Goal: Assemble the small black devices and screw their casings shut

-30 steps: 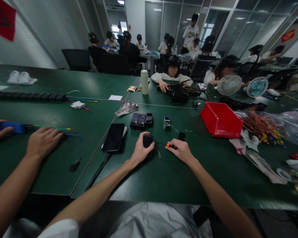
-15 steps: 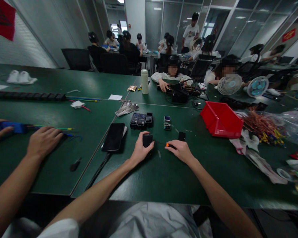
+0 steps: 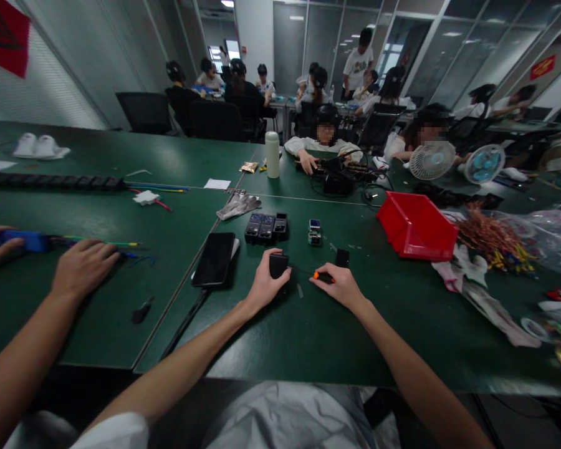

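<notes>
My left hand (image 3: pixel 265 279) is closed around a small black box-shaped housing (image 3: pixel 278 266), held just over the green table. Between the fingers of my right hand (image 3: pixel 343 287) is a screwdriver (image 3: pixel 325 277) with a black and orange handle. Its thin shaft points left at the housing; whether the tip touches it I cannot tell. Just behind my right hand lies a flat black piece (image 3: pixel 342 257). Farther back are several black modules (image 3: pixel 265 227) side by side and a small exposed circuit board unit (image 3: pixel 315 232).
Left of my hands lies a black phone-like device (image 3: pixel 214 259) with a cable. A red bin (image 3: pixel 416 224) stands right, beside copper wires (image 3: pixel 489 237) and gloves (image 3: pixel 489 305). A co-worker's hands (image 3: pixel 81 265) work at far left. A pale bottle (image 3: pixel 272 154) stands behind.
My right hand has turned slightly, and more of the screwdriver's handle shows. My left hand and the housing have barely moved.
</notes>
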Available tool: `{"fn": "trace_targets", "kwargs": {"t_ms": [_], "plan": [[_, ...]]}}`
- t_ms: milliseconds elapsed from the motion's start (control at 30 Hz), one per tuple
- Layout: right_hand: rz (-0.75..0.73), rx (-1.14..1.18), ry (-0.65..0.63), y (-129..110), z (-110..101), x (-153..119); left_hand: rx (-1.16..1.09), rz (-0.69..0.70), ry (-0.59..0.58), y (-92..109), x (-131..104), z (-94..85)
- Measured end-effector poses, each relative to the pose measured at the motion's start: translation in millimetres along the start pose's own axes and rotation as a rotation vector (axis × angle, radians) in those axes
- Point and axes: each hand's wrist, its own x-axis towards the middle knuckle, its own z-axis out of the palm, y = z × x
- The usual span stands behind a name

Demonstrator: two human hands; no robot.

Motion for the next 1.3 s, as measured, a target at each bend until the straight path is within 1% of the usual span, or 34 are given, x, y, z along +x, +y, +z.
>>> {"fn": "trace_targets", "kwargs": {"t_ms": [233,467,833,1167,1300], "plan": [[-0.032,-0.054,-0.011,2.0,0.2,-0.7,-0.007,0.003,0.002,0.6,0.5,0.1],[-0.004,-0.066,-0.033,2.4,1.0,-0.6,0.006,-0.038,-0.001,3.2,0.6,-0.1],[0.014,-0.072,-0.04,1.4,2.0,0.5,0.018,-0.028,0.013,4.2,0.3,-0.8],[0.045,-0.056,-0.036,-3.5,1.9,0.4,0.043,-0.066,-0.003,8.6,0.0,-0.6],[0.034,-0.056,-0.029,-2.2,2.5,-0.3,0.008,-0.03,-0.011,5.1,-0.4,0.3]]}}
